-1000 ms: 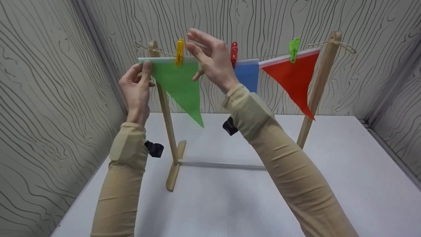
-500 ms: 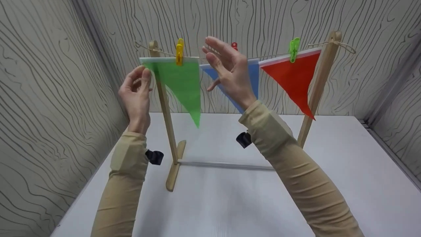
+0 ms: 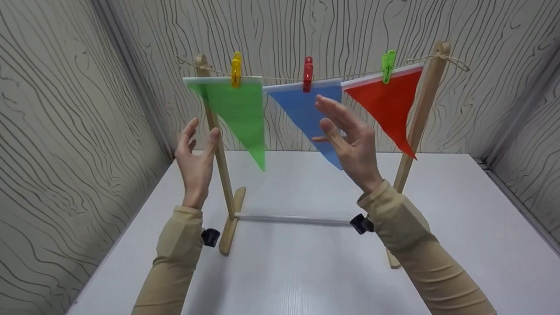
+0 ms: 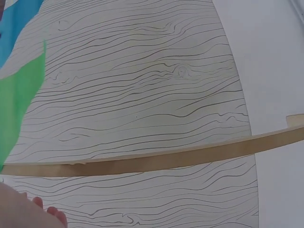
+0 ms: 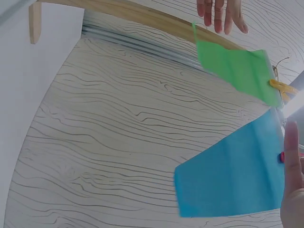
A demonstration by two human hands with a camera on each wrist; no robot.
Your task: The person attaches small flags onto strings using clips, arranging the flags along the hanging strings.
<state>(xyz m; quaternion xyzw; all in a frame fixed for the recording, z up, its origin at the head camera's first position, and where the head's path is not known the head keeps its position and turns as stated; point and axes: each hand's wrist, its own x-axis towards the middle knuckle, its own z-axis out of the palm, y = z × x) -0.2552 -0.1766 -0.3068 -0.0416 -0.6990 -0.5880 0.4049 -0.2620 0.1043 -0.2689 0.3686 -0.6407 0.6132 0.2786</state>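
Three triangular pennants hang from a string (image 3: 280, 78). The green pennant (image 3: 240, 113) is held by a yellow clothespin (image 3: 236, 70), the blue pennant (image 3: 297, 109) by a red clothespin (image 3: 308, 74), and the red pennant (image 3: 389, 100) by a light green clothespin (image 3: 388, 66). Below the green pennant's left corner, my left hand (image 3: 196, 162) is raised with thumb and fingers spread, holding nothing. My right hand (image 3: 354, 148), also holding nothing, overlaps the blue pennant's lower right part in the head view. The right wrist view shows the blue pennant (image 5: 232, 175) beside that hand's thumb.
The string is tied to two wooden posts, a left post (image 3: 224, 175) and a right post (image 3: 424, 105). A clear rod (image 3: 293, 218) runs low between them over the white table (image 3: 280, 271). Wood-patterned panels (image 3: 144, 35) stand behind and at the sides.
My left hand has let go of the green pennant's corner and dropped. The right hand has moved right and down from beside the yellow clothespin, uncovering the blue pennant and red clothespin.
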